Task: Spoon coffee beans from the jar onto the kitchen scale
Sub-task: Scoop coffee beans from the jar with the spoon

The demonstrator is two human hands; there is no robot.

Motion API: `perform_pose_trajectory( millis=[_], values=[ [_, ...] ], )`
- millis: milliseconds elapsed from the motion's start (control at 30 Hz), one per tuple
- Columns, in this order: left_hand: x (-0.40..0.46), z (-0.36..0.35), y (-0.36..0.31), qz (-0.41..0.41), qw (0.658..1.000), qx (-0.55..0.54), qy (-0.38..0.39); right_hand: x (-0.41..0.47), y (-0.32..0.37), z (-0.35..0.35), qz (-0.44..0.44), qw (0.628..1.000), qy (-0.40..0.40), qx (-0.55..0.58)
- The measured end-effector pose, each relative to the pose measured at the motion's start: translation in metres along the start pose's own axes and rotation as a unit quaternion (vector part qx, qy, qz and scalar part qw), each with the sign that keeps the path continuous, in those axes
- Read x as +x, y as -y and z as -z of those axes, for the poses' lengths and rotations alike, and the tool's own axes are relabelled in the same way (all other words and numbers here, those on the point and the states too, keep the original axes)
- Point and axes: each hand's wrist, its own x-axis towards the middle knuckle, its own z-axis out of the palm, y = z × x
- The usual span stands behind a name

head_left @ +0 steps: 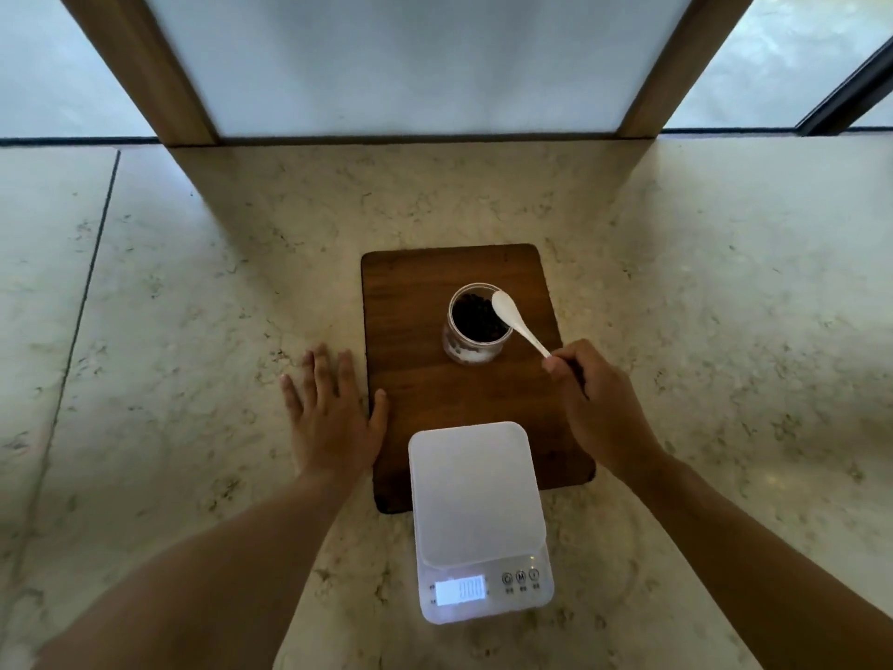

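Marble counter (pixel 193 331), wooden board (pixel 410 282), perhaps frosted window (pixel 410 60).

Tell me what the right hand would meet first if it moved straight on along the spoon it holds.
Most likely the open jar of coffee beans. The right hand holds the white spoon, whose bowl appears to be over the jar's rim, though its height is unclear.

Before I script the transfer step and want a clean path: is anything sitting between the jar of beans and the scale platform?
Nothing visible does. Between the jar and the scale lies only bare wooden board. The right hand holds the spoon over the jar mouth, off to the side; the left hand rests flat at the board's left edge.
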Motion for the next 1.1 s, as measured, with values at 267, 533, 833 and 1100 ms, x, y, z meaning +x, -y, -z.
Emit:
perform_pose_trajectory(
  millis=[267,533,833,1100],
  values=[
    [0.001,0.000,0.002,0.012,1.000,-0.002,-0.010,0.025,0.010,-0.013,0.046,0.999,-0.009,0.027],
    [-0.001,0.005,0.000,0.009,1.000,0.000,-0.007,0.034,-0.001,-0.002,0.059,0.998,-0.029,-0.024],
    [0.000,0.008,-0.002,0.013,1.000,-0.005,-0.005,0.048,0.000,0.013,0.116,0.985,-0.056,-0.119],
    [0.000,0.007,-0.001,0.013,1.000,-0.009,-0.005,0.058,0.019,0.008,0.157,0.948,-0.059,-0.270]
  ],
)
